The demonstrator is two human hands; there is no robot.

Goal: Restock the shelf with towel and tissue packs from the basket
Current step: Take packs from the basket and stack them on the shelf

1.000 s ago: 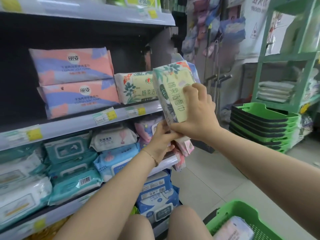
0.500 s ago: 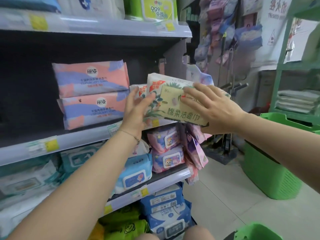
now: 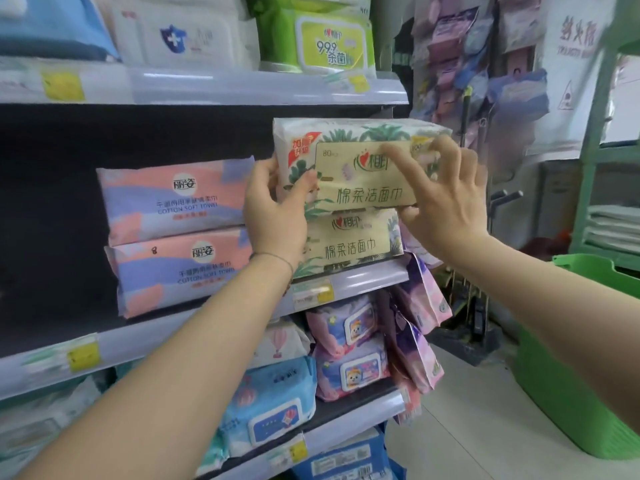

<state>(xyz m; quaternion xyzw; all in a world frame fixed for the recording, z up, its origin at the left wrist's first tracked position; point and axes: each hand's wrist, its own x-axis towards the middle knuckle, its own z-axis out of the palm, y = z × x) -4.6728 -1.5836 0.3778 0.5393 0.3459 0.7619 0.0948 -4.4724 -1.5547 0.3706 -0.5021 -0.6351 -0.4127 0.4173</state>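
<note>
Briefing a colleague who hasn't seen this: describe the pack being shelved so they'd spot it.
On the middle shelf, right of the pink-and-blue towel packs, two leaf-printed packs are stacked. It is the upper pack, red badge at its corner, held between left hand and right hand.

Two bare forearms reach up and forward. The left hand [image 3: 275, 209] grips the left end of a cream, leaf-printed soft pack [image 3: 363, 192], thumb across its front. The right hand [image 3: 446, 202], fingers spread, pinches its right end.
</note>
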